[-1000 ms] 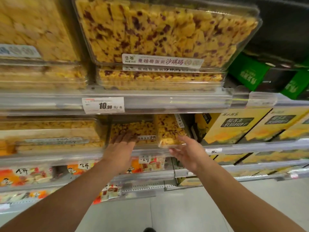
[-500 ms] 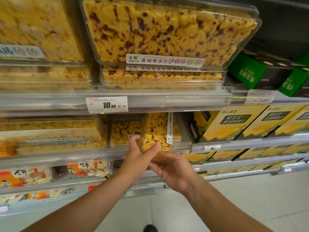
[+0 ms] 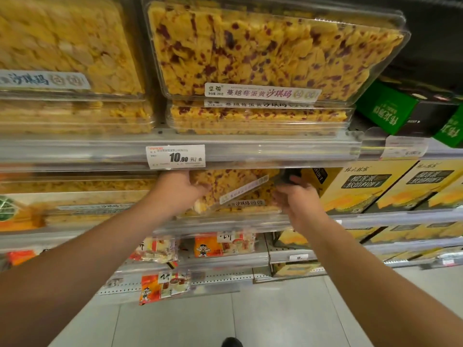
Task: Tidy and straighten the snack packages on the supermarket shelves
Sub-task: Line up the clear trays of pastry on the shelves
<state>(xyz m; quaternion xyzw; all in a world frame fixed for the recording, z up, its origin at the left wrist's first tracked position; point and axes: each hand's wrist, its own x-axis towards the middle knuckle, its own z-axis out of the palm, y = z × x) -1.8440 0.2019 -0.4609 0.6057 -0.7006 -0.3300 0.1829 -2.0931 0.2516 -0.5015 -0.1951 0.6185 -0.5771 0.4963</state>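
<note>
A clear plastic box of yellow snack with red berry bits (image 3: 235, 189) sits tilted on the middle shelf, its label strip slanting. My left hand (image 3: 176, 189) grips its left edge and my right hand (image 3: 297, 199) holds its right edge. Under it lies another box of the same snack (image 3: 240, 206), flat on the shelf. Two more such boxes (image 3: 270, 51) are stacked on the shelf above, the top one leaning forward.
Plain yellow snack boxes (image 3: 65, 46) fill the left of both shelves. Yellow cartons (image 3: 370, 189) stand right of my hands, green cartons (image 3: 385, 108) above them. A price tag (image 3: 175, 156) hangs on the upper shelf rail. Orange snack bags (image 3: 208, 246) lie on lower shelves.
The box, held upright on its edge in front of the shelf, has been turned flatter and pushed into the middle shelf. Both hands have moved up and apart to its two sides.
</note>
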